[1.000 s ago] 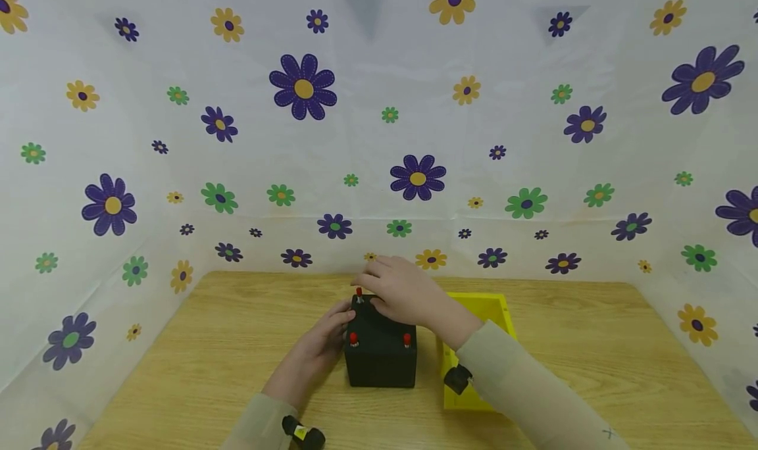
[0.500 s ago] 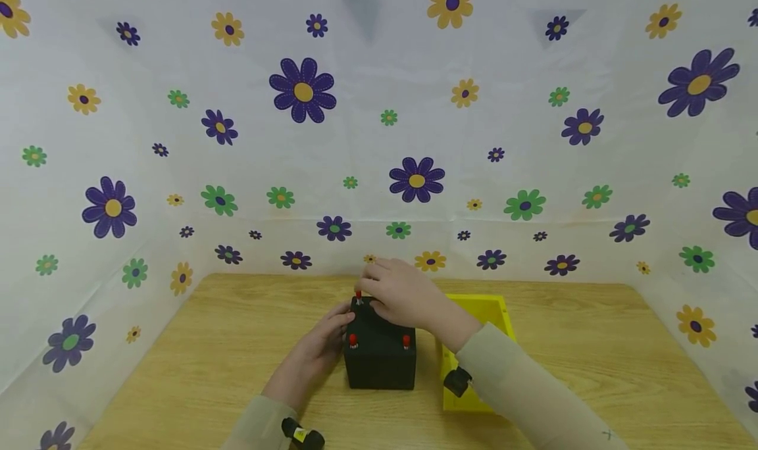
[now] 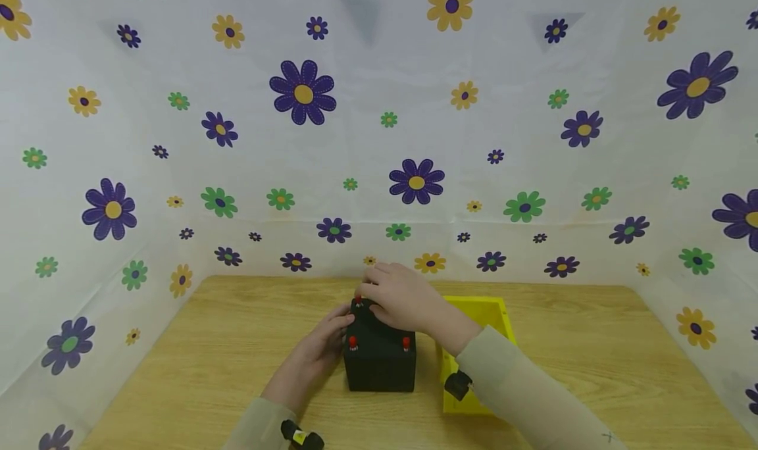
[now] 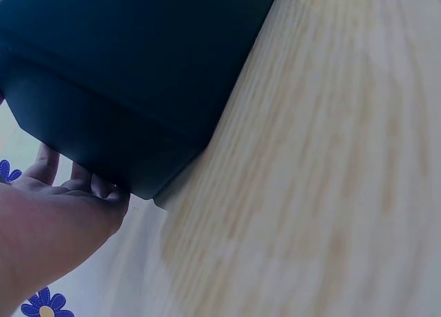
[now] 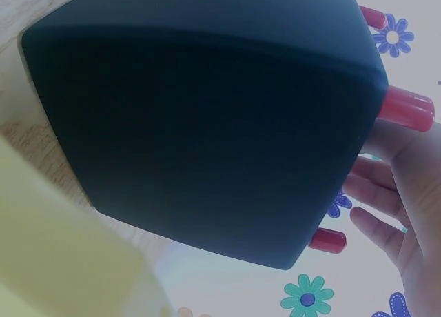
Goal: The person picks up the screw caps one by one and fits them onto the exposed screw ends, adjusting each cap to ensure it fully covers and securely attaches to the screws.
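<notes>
A black box stands on the wooden table with red pegs sticking up from its top. My left hand lies flat against the box's left side; in the left wrist view its fingers touch the black box. My right hand lies over the back of the box's top, fingertips at the back-left red peg. The right wrist view shows the black box, a red peg and my fairly straight fingers just past it.
A yellow tray sits right of the box, partly under my right forearm, and shows as a yellow tray in the right wrist view. Flower-print sheets wall the table at the back and both sides.
The back-left red peg sits lower in the box than a second ago, and my right hand has come down slightly with it. The left hand has stayed put.
</notes>
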### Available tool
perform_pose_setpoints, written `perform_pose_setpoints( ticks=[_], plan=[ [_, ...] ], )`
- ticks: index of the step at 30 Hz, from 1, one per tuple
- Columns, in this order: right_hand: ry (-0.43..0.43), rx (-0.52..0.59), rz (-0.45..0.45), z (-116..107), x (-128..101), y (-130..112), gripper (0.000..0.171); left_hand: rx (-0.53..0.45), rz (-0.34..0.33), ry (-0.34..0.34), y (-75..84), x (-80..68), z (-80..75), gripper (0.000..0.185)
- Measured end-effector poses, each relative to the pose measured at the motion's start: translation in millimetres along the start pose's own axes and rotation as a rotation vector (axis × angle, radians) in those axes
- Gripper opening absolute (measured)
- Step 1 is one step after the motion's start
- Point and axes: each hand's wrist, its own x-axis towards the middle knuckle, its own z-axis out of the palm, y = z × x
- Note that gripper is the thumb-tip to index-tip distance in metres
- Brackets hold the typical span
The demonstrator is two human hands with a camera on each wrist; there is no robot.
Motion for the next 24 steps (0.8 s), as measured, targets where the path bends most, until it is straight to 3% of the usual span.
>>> perform_pose_setpoints(
  ticks=[14, 19, 24],
  plan=[
    [-0.017, 0.017, 0.017, -11, -4, -2, 0.029, -0.022, -0.028, 0.017, 3.3, -1.7, 1.6, 0.035],
    [-0.029, 0.009, 0.020, -15, -8, -2, 0.030, -0.007, -0.035, 0.033, 4.6, -0.6, 2.6, 0.047],
    [-0.042, -0.006, 0.023, -19, -13, -2, 0.034, 0.022, -0.039, 0.018, 6.0, -2.1, -1.0, 0.043]
  ],
)
